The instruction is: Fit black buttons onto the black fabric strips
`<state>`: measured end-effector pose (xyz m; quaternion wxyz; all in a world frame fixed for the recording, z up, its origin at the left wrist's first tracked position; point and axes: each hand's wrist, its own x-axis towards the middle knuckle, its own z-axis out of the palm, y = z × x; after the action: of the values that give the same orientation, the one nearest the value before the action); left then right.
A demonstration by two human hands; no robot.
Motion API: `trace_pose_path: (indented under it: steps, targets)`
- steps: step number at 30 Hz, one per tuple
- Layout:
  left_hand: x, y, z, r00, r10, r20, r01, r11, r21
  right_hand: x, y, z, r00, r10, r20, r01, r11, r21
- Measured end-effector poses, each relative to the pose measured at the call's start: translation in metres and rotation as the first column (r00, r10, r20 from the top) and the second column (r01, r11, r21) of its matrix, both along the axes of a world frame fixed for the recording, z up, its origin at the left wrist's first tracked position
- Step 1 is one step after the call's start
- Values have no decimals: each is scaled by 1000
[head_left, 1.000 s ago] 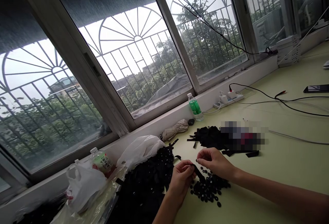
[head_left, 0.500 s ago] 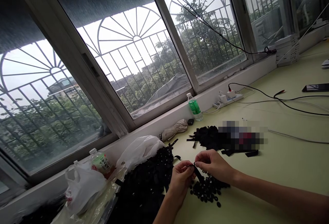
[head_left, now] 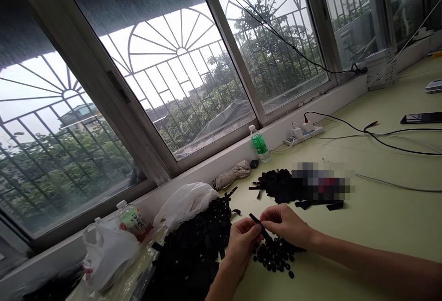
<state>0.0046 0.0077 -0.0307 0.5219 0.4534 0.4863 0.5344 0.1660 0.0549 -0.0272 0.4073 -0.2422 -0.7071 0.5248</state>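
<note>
A narrow black strip (head_left: pixel 256 219) is pinched between my two hands, its upper end sticking out above the fingertips. My left hand (head_left: pixel 241 236) grips it from the left with thumb and fingers. From the right, my right hand (head_left: pixel 285 222) closes on the same strip, its fingertips close to the left ones. Just below the hands lies a pile of small round black pieces (head_left: pixel 276 257) on the pale green table (head_left: pixel 380 227). To the left is a large heap of black strips (head_left: pixel 193 246) with small shiny spots.
Behind the hands lie another black strip pile (head_left: pixel 278 185), a green-labelled bottle (head_left: pixel 260 144), a beige cloth bundle (head_left: pixel 233 174) and a power strip (head_left: pixel 304 134). White bags (head_left: pixel 110 252) and a second bottle (head_left: pixel 133 220) stand left. Cables and a phone (head_left: pixel 423 118) lie right.
The black strip now sticks up above my fingertips, where before it hung lower between the hands. My right hand has shifted slightly down. The whole view has moved a little.
</note>
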Motion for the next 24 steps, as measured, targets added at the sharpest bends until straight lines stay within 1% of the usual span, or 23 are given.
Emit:
trace_pose_path:
  steps: [2, 5, 10, 13, 15, 18, 20, 22, 24]
  targets:
    - [0, 0, 0, 1000, -9, -22, 10, 1000, 14, 1, -1, 1, 1000, 7, -7, -7, 1000, -19]
    - [2, -3, 1, 998, -24, -62, 27, 999, 47, 1, -2, 0, 998, 26, -52, -30, 996, -83]
    - [7, -7, 6, 983, -17, -181, 32, 996, 79, -1, -2, -3, 996, -25, -89, 7, 980, -201]
    - [8, -7, 7, 982, -7, -188, 23, 996, 83, -2, -2, -3, 994, -45, -103, 16, 964, -267]
    - [7, -6, 5, 984, 0, -180, 16, 996, 90, -2, -2, -3, 993, -44, -108, 12, 960, -280]
    - [7, -5, 4, 987, 35, -154, -21, 995, 94, -2, -3, -1, 994, -32, -109, 2, 964, -266]
    - [8, -4, 7, 992, 58, -115, -47, 994, 95, -3, -3, 2, 993, -20, -117, -8, 973, -232]
    - [8, -3, 14, 995, 77, -68, -69, 991, 112, -2, -3, 9, 994, 1, -106, -17, 989, -150]
    - [5, -2, 23, 991, 130, -41, -122, 981, 148, 1, 1, 16, 999, -10, -50, 10, 1000, -6]
